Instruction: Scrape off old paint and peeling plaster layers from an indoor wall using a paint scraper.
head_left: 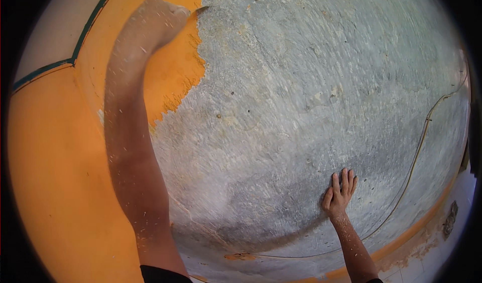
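My left hand (pixel 159 22) is raised to the upper left, closed in a fist and slightly blurred. From it pokes the thin dark blade of a scraper (pixel 202 10), which meets the ragged edge of the orange paint (pixel 175 64). The scraper's handle is hidden inside the fist. Bare grey wall (pixel 271 82) with streaky scratches spreads to the right of that edge. Lower right, my right hand (pixel 340 195) lies flat against the grey wall with its fingers spread, holding nothing. Pale flakes speckle both forearms and the air around the left one.
A thin cable (pixel 419 152) runs down the right side of the wall and along its foot. A dark green strip (pixel 47 74) borders a pale surface at the upper left. Debris lies on the tiled floor (pixel 414 270), with a dark crumpled thing (pixel 450 220) at the far right.
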`<state>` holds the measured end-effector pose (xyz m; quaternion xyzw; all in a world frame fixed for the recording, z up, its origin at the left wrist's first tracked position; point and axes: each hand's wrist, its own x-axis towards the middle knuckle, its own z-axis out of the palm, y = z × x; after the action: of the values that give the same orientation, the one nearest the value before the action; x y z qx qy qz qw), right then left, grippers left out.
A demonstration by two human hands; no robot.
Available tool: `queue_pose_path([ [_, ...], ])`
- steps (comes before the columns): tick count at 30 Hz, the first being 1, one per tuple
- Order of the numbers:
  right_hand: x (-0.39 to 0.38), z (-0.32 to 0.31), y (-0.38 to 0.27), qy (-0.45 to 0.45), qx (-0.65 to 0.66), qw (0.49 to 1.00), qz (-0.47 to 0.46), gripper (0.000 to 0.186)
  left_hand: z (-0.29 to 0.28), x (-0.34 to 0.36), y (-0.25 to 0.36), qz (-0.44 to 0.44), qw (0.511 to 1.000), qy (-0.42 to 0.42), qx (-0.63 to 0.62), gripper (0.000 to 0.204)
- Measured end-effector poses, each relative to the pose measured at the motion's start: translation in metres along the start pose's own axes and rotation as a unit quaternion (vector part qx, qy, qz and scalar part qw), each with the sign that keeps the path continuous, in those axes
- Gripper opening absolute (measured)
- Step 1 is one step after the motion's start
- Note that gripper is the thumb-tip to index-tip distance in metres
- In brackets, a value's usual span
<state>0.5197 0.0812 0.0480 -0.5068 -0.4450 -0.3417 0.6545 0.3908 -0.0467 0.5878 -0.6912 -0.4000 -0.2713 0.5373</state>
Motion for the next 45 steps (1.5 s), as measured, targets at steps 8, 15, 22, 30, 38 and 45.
queue_pose_path([
  [8,0.001,-0.002,0.001,-0.009,-0.007,1.000,-0.004,0.044,0.028,-0.025,0.006,-0.063,0.987,0.067,-0.129,0.039],
  [15,0.002,-0.005,0.005,-0.006,-0.012,1.000,-0.010,0.044,0.028,-0.006,-0.003,-0.059,0.995,0.035,-0.065,0.038],
  [22,-0.004,-0.003,0.004,-0.002,-0.016,1.000,-0.007,0.043,0.015,0.019,-0.012,-0.034,0.999,-0.013,-0.034,0.044],
  [30,-0.002,-0.006,0.011,-0.013,-0.018,1.000,0.009,0.043,0.018,0.002,-0.013,-0.062,0.995,-0.032,-0.073,0.042],
  [38,-0.002,-0.004,0.004,0.001,-0.001,1.000,0.009,0.043,0.020,0.019,-0.021,-0.036,0.994,0.041,-0.092,0.039],
  [45,-0.001,-0.003,0.003,0.000,0.000,1.000,0.013,0.042,0.019,0.005,-0.020,-0.053,0.998,-0.007,-0.034,0.037],
])
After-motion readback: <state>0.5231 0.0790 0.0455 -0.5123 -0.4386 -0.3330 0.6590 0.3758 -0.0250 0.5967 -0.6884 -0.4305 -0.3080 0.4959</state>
